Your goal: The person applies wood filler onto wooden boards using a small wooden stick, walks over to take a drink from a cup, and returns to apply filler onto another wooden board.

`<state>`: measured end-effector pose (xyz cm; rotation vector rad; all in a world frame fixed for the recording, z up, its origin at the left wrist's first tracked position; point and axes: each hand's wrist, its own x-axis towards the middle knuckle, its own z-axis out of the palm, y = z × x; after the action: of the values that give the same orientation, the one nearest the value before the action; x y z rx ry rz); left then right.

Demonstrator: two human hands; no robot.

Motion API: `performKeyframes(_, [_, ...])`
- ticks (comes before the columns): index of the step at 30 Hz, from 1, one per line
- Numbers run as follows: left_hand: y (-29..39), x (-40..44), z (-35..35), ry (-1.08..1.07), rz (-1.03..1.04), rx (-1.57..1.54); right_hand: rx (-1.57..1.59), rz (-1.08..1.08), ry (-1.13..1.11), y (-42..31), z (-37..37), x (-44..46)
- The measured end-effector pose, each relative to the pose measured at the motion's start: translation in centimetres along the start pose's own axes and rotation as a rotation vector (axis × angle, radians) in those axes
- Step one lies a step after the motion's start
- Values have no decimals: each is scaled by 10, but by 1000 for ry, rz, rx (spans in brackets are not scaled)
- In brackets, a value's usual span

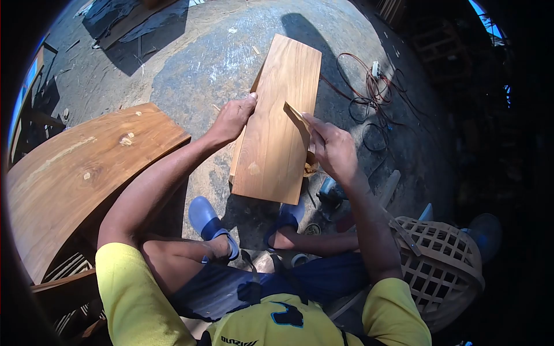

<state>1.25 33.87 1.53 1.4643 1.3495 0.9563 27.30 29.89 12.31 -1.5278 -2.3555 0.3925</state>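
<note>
A smooth, light-brown wooden board (279, 115) stands in front of me, tilted, its long side running away from my feet. My left hand (235, 117) grips its left edge, thumb near the face and the other fingers partly hidden. In my right hand (333, 147) is a thin flat piece (295, 115) with a pale yellowish edge, pinched between thumb and fingers. It lies slanted against the middle of the board's face and casts a shadow there; whether it is a scraper or a folded sheet I cannot tell. A small container with brown contents (310, 166) shows partly behind the board's right edge.
A large curved wooden panel (104, 150) is at my left. Tangled cables (375, 95) with a white socket block (376, 70) lie on the floor at the right. A blue power tool (332, 191) and a woven lattice basket (441, 259) sit near my right leg.
</note>
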Motion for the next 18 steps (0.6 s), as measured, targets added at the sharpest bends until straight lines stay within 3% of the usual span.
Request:
performKeyframes(2, [-2,0,1,7,6,-17,-174,-116,48,1,5,-4])
performKeyframes(5, [-3,2,0,4,24,13,-170,-47,40,1,3,-9])
performKeyframes(7, [-1,1,1,3,23,2,-296,24,-99,-4,-14,-7])
performKeyframes(18, [-4,3,0,25,44,10,-313,-14,-180,-34,-44,12])
